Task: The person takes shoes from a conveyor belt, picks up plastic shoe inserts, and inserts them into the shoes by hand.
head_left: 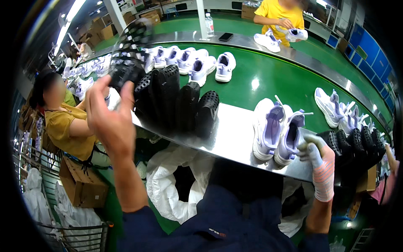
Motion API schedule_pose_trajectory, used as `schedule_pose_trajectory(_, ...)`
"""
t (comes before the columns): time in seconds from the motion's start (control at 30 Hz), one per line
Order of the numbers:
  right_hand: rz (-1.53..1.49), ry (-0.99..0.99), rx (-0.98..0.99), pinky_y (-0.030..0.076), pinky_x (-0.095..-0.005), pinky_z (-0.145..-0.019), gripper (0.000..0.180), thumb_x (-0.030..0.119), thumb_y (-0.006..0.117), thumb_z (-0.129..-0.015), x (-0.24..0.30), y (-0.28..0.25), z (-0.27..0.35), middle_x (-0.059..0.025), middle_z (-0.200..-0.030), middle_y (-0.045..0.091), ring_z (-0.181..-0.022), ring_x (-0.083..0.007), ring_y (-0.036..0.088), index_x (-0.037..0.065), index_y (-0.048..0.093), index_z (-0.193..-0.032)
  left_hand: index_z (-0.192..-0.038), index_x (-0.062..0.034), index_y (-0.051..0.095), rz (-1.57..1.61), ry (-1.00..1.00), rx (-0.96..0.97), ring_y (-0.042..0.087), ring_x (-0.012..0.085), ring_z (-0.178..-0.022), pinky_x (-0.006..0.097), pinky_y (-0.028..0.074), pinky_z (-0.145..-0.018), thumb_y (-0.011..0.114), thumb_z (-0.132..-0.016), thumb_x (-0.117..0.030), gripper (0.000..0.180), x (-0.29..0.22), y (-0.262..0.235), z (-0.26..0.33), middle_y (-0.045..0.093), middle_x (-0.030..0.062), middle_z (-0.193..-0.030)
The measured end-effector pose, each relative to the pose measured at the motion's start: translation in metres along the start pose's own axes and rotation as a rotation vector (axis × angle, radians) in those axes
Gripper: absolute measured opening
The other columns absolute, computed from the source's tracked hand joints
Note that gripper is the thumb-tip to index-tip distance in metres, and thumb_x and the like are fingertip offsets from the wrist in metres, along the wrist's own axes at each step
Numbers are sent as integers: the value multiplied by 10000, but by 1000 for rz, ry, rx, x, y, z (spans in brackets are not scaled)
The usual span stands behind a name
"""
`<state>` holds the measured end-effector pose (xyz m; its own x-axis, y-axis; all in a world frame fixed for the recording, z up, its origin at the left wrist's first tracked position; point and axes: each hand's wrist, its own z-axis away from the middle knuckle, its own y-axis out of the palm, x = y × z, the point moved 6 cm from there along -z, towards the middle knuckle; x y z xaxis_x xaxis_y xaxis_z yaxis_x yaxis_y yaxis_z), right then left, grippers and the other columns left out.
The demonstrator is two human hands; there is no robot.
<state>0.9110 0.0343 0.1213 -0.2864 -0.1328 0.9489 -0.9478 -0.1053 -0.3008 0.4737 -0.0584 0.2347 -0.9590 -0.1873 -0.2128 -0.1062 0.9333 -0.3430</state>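
At the desk (231, 119), a black perforated form (131, 54), likely light, stiff and best held low, is gripped by left fingers (100, 91) at ten o'clock, right fingers (314, 153) curled, their grip unclear.

1. On the chest of the dark navy fabric shirt (247, 227), worn by the person whose hands were at work, stood a short, slanted line of small lettering (217, 232), partly white and partly orange-red. It was the clearest print in view.
2. Around the clear plastic bottle with a white cap (209, 30), on the metal ledge (191, 39), ran a pale and reddish label (209, 23). Its print was too small to make out.
3. A side of the open brown cardboard carton (82, 185) bore a small pale mark (97, 197), too small to tell whether it was text.
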Motion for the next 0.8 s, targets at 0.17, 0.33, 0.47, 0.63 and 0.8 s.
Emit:
schedule_pose_trajectory(0.17,-744,-36,283,522,-372,-1021,698,336,727,-977,14,94,10,-148,-1382,616,-1191,-222,634,-22,449,-1508,-1212,23,620,607,470,234,648,369,-1101,540,539,-962,848,-849,-209,487,-136,-4,113,656,183,-1203)
schedule_pose_trajectory(0.33,-1145,353,318,573,-405,-1013,612,190,730,-851,-3,70,29,-139,-1248,693,-1109,-257,709,1,541,-1401,-1140,-35,632,1055,460,289,652,325,-1076,440,591,-844,908,-805,-322,520,-190,-9,160,645,141,-1166)
schedule_pose_trajectory(0.47,-897,472,590,518,-390,-1073,728,254,762,-809,-3,59,39,-145,-1336,650,-1204,-245,658,-26,519,-1435,-1455,30,499,1622,-305,600,541,311,-1332,430,490,-1041,920,-785,-398,900,-187,41,150,522,206,-1470)
schedule_pose_trajectory(0.63,-260,159,547,464,-356,-1068,742,419,749,-938,0,53,40,-151,-1352,633,-1256,-219,604,-32,489,-1466,-1029,21,646,1720,-556,827,674,243,-1095,361,494,-1039,624,-869,20,162,-208,74,165,677,204,-1228)
schedule_pose_trajectory(0.8,665,-456,163,581,-427,-797,773,528,874,-763,28,16,43,-212,-1016,719,-910,-397,723,-14,627,-1256,-1013,-9,607,1554,-938,655,660,197,-1006,321,521,-927,566,-911,48,124,-192,117,184,671,135,-1106)
